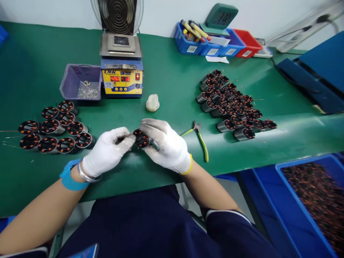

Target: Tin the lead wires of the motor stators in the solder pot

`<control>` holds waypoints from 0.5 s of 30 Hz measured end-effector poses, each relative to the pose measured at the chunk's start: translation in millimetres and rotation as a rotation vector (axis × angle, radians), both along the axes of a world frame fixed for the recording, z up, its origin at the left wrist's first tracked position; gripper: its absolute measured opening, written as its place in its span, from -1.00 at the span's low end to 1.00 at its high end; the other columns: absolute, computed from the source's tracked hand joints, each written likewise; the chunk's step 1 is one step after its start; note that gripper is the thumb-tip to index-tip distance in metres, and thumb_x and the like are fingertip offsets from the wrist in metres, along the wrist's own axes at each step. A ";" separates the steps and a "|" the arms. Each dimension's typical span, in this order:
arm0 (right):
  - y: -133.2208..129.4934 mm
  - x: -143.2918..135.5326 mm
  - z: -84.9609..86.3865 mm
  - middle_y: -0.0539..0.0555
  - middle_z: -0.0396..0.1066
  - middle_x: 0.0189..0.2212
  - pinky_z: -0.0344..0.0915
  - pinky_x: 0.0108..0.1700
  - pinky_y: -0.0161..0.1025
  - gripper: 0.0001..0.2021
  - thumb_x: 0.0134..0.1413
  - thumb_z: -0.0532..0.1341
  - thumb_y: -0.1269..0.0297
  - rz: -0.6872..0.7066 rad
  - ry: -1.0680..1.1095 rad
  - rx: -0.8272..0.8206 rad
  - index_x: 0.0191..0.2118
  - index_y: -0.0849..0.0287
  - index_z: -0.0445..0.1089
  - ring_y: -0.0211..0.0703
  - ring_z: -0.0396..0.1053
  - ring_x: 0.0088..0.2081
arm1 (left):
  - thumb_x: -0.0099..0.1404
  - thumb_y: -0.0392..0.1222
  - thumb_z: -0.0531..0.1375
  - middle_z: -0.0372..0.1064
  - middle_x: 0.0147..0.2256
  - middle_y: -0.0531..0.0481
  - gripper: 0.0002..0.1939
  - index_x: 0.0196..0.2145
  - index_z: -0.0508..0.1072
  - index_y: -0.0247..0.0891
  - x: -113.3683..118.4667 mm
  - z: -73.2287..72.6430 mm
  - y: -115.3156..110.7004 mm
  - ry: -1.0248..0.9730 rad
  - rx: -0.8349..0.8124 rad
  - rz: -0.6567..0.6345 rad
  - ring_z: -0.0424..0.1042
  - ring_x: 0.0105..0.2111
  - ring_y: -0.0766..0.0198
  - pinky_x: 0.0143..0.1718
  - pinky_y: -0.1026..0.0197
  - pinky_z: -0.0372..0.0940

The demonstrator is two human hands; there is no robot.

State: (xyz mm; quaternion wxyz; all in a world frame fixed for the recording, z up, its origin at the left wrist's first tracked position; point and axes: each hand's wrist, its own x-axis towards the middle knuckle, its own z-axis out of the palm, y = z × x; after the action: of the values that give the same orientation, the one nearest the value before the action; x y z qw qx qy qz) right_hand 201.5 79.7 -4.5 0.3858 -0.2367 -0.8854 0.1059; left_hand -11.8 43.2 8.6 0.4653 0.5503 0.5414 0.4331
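Observation:
My right hand, in a white knitted glove, is closed around a motor stator, a metal cylinder with a black end face and copper windings. That end face is turned towards me. My left hand, gloved too, has its thumb and fingers pinched at the stator's left edge; what lies between them is too small to make out. To the right of my right hand lie side cutters with green handles. A whitish lump in a small round holder stands just beyond my hands.
Several stators stand at left, a larger group at right. Behind are a solder pot with a lit display, a purple bin of clippings and a fan. Blue bins line the wall. A blue crate sits lower right.

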 end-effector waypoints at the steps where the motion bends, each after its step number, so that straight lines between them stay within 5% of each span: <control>1: 0.5 1.0 -0.3 0.21 0.40 0.08 0.46 0.12 -0.01 -0.44 0.09 0.16 0.50 -0.012 0.007 -0.002 0.24 0.11 0.19 0.00 0.40 0.13 | 0.20 -0.13 0.25 0.23 -0.66 0.12 -0.74 -0.58 0.35 -0.21 1.2 0.0 -2.5 -0.040 0.029 0.050 0.17 -0.67 0.39 -0.66 0.30 0.10; 5: 1.4 3.5 0.4 0.20 0.40 0.08 0.47 0.11 0.02 -0.45 0.09 0.19 0.46 -0.082 0.037 0.029 0.22 0.10 0.21 0.02 0.40 0.13 | 0.24 -0.07 0.23 0.29 -0.62 0.10 -0.75 -0.53 0.37 -0.19 -0.8 -0.2 -5.7 -0.108 0.146 0.220 0.20 -0.68 0.36 -0.67 0.29 0.09; 8: -0.5 2.1 1.6 0.20 0.40 0.07 0.46 0.12 0.01 -0.46 0.10 0.19 0.47 -0.068 0.027 0.017 0.22 0.09 0.20 0.01 0.40 0.13 | 0.11 -0.08 0.35 0.35 -0.57 0.07 -0.79 -0.50 0.42 -0.21 4.8 2.0 -5.2 0.093 0.002 -0.039 0.28 -0.58 0.32 -0.57 0.28 0.21; 10: -2.5 1.4 2.2 0.20 0.41 0.06 0.46 0.12 -0.02 -0.46 0.11 0.19 0.47 -0.056 0.026 -0.007 0.22 0.09 0.20 0.01 0.41 0.12 | 0.10 -0.11 0.35 0.31 -0.61 0.09 -0.78 -0.53 0.40 -0.22 9.4 3.7 -5.5 0.080 -0.098 -0.095 0.26 -0.62 0.34 -0.59 0.28 0.20; 15: -5.3 3.0 2.9 0.18 0.39 0.08 0.43 0.14 0.01 -0.45 0.13 0.20 0.42 -0.072 0.038 -0.061 0.24 0.03 0.18 0.02 0.39 0.13 | 0.25 -0.03 0.26 0.30 -0.63 0.12 -0.73 -0.51 0.36 -0.19 4.0 -2.4 -1.9 -0.187 0.164 0.379 0.24 -0.71 0.38 -0.72 0.33 0.12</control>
State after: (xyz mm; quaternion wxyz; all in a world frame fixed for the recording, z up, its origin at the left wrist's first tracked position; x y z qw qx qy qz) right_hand 204.5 74.4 -1.6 0.3987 -0.2783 -0.8651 0.1234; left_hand -7.8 41.3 6.2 0.3775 0.4320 0.5526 0.6046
